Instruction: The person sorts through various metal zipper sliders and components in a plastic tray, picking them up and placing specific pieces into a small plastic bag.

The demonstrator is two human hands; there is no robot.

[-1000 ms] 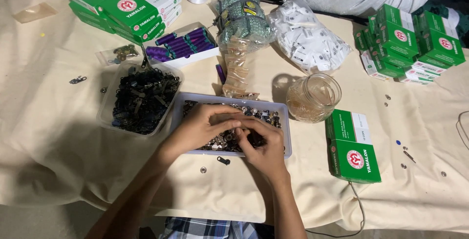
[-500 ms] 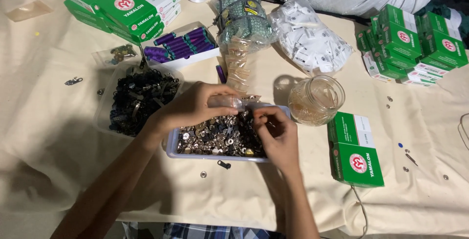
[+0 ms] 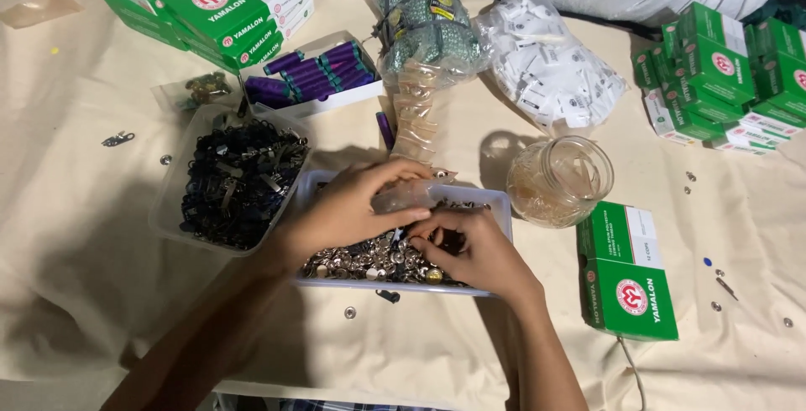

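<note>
Plainly, the cream cloth-covered table point(image 3: 101, 293) is crowded. A shallow white rectangular tray point(image 3: 500, 206) of small silver metal fasteners point(image 3: 369, 261) is worked over; a clear plastic packet point(image 3: 403, 197) is pinched in the left hand point(image 3: 353, 209), one fastener is nipped by the right hand point(image 3: 470, 251). Fasteners could be scattered if the packet slips.

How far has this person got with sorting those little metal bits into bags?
Done: nothing clearly finished shows; I cannot tell which packets were filled here. In hand: the left hand holds a small clear bag over the tray, while the right hand pinches something among the metal bits. Left: the tray looks well stocked, and the tub of dark clips sits untouched.
</note>
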